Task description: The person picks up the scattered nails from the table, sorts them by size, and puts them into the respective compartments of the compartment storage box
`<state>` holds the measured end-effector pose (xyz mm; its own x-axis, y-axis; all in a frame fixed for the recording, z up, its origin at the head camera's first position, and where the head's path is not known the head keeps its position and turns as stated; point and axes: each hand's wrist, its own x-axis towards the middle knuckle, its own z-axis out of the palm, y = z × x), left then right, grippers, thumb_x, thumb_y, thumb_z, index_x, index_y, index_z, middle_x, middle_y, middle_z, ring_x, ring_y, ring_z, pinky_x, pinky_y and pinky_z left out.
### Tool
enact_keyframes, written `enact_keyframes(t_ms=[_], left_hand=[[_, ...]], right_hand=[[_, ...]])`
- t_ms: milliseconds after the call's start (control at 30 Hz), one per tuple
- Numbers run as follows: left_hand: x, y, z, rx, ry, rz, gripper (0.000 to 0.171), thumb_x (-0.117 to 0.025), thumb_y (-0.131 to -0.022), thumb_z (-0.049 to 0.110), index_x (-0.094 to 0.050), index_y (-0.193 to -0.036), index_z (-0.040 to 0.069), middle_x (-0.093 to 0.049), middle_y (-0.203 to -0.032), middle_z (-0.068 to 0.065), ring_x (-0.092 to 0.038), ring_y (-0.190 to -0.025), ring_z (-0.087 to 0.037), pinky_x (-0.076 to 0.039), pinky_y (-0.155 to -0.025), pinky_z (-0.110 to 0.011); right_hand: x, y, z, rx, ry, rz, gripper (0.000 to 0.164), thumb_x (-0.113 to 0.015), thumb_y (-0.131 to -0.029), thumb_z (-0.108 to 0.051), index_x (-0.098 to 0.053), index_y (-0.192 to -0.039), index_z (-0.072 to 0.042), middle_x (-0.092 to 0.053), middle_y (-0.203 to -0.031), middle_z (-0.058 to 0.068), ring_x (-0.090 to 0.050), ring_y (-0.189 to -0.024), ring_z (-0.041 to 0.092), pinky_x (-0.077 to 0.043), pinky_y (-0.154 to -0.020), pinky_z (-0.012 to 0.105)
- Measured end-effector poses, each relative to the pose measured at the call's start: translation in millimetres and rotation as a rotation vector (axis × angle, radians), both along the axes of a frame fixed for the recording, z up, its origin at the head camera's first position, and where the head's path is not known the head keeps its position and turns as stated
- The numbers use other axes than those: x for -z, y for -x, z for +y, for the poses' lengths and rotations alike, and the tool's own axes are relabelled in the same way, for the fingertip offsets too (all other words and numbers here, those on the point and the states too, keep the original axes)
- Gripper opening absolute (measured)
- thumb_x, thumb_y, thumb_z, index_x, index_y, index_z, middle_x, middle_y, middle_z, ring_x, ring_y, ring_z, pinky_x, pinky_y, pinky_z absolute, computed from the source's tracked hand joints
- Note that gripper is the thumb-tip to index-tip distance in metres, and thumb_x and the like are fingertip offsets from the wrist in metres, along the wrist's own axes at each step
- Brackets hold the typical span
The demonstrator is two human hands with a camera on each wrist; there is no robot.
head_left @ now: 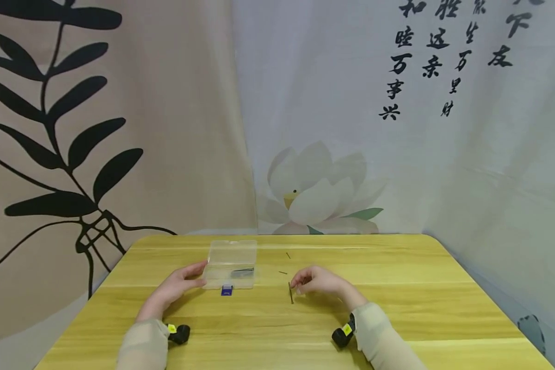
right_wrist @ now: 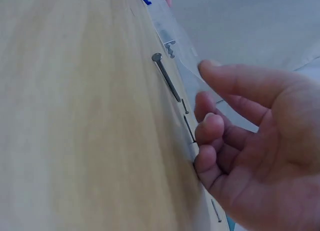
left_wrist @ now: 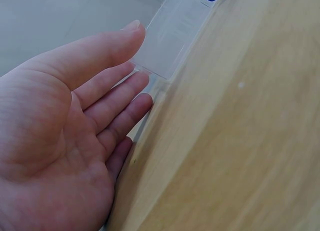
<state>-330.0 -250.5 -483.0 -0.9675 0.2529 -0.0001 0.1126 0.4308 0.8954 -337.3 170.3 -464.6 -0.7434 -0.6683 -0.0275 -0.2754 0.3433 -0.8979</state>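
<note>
A clear plastic box [head_left: 218,275] stands on the table with its lid [head_left: 233,252] raised at the back and a blue latch [head_left: 226,291] in front. Dark, thin pieces [head_left: 243,272] lie inside it. My left hand [head_left: 181,285], fingers nearly straight, is at the box's left side; its fingertips [left_wrist: 142,81] seem to touch the edge. A large nail [right_wrist: 167,78] lies on the wood, head towards me. My right hand [head_left: 319,282] hovers beside its far end, fingers loosely bent, with a gap between thumb and nail in the right wrist view.
Two small nails, one farther back [head_left: 288,255] and one nearer [head_left: 282,272], lie between the box and my right hand. Another nail [right_wrist: 216,211] shows below that hand. The wooden table [head_left: 240,339] ends at a printed curtain [head_left: 189,128].
</note>
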Motion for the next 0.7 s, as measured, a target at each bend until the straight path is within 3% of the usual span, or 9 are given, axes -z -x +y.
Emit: enact_keyframes(t_ms=[200, 467, 700], left_hand=[[-2.0, -3.5, -2, 0.021, -0.004, -0.013, 0.066, -0.067, -0.092, 0.023, -0.038, -0.148, 0.004, -0.036, -0.150, -0.021, -0.033, -0.135, -0.042, -0.025, -0.109, -0.059], [0.1, -2.3, -3, 0.031, -0.010, -0.010, 0.065, -0.068, -0.092, 0.023, -0.039, -0.148, 0.004, -0.037, -0.150, -0.021, -0.035, -0.134, -0.042, -0.026, -0.108, -0.059], [-1.0, -2.2, -3, 0.030, -0.010, -0.026, 0.066, -0.068, -0.092, 0.023, -0.039, -0.148, 0.005, -0.038, -0.149, -0.021, -0.036, -0.133, -0.041, -0.027, -0.107, -0.059]], right_hand=[[0.2, -6.7, -2, -0.033, -0.040, 0.010, 0.017, -0.070, -0.085, -0.001, -0.071, -0.102, -0.001, -0.064, -0.088, 0.003, -0.049, -0.074, 0.010, -0.043, -0.062, 0.022], [-1.5, -19.0, -8, -0.042, -0.106, 0.046, 0.022, -0.068, -0.084, 0.004, -0.075, -0.102, -0.008, -0.059, -0.077, 0.003, -0.044, -0.065, 0.009, -0.037, -0.057, 0.021], [1.1, -23.1, -11, -0.032, -0.131, 0.094, 0.018, -0.071, -0.083, 0.001, -0.076, -0.098, -0.008, -0.069, -0.095, -0.001, -0.047, -0.068, 0.007, -0.040, -0.060, 0.020]])
